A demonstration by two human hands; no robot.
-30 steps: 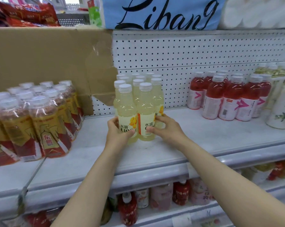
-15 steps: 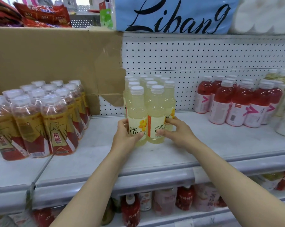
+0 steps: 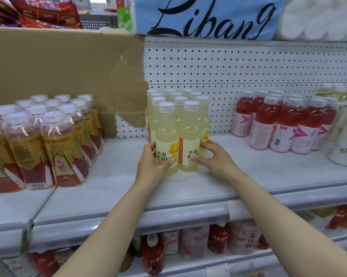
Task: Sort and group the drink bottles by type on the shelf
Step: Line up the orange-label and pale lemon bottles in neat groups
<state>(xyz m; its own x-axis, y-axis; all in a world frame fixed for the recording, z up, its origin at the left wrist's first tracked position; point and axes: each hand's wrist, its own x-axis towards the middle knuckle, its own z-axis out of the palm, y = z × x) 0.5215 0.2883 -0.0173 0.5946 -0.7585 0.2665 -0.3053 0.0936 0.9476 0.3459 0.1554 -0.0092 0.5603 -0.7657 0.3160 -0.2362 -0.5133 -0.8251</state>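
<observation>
Item: pale yellow bottles (image 3: 178, 124), white caps, yellow fruit labels, standing upright in a tight block on the shelf (image 3: 116, 188), between your hands. Your left hand (image 3: 151, 163) curls round the front left bottle (image 3: 167, 140), thumb across its label. Your right hand (image 3: 213, 156) curls round the front right bottle (image 3: 190, 138), fingertips on the block's side. Well left of your left hand: amber bottles (image 3: 48, 140). Right of your right hand: red bottles (image 3: 284, 120).
</observation>
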